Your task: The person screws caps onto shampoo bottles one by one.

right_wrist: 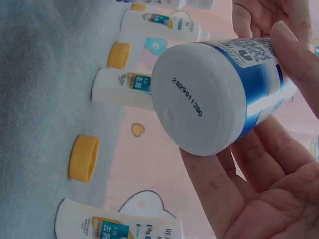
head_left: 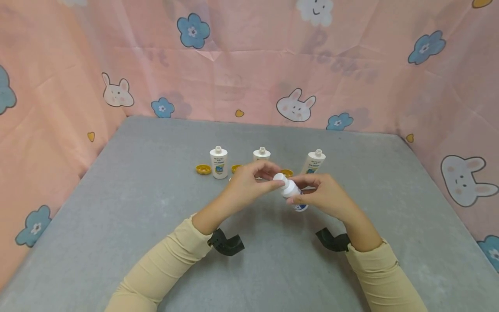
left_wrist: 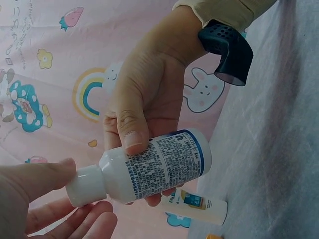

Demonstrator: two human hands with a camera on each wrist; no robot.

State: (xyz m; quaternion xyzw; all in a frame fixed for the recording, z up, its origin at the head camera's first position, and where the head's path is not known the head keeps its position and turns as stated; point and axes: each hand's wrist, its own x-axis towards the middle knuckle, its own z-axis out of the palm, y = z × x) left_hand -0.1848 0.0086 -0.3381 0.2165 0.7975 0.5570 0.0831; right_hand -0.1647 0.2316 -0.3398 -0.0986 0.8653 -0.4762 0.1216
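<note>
A white, blue-labelled plastic bottle [left_wrist: 162, 164] is tilted above the grey tabletop [head_left: 273, 277], right hand [head_left: 327, 195] gripping its body, left hand [head_left: 247, 184] pinching its cylindrical white cap [left_wrist: 87, 186]. Beyond stand three flattened white bottles [head_left: 219, 163] near oval yellow caps [head_left: 203, 169].

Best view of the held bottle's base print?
Right wrist: the base print faces the camera, large and uncovered. Left wrist shows the held bottle side-on; head shows it small and tilted. Neither shows the print.

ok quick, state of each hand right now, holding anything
Left hand: closed, pinching the white cap between thumb and fingers.
Right hand: closed, holding the white blue-labelled bottle by its body.
</note>
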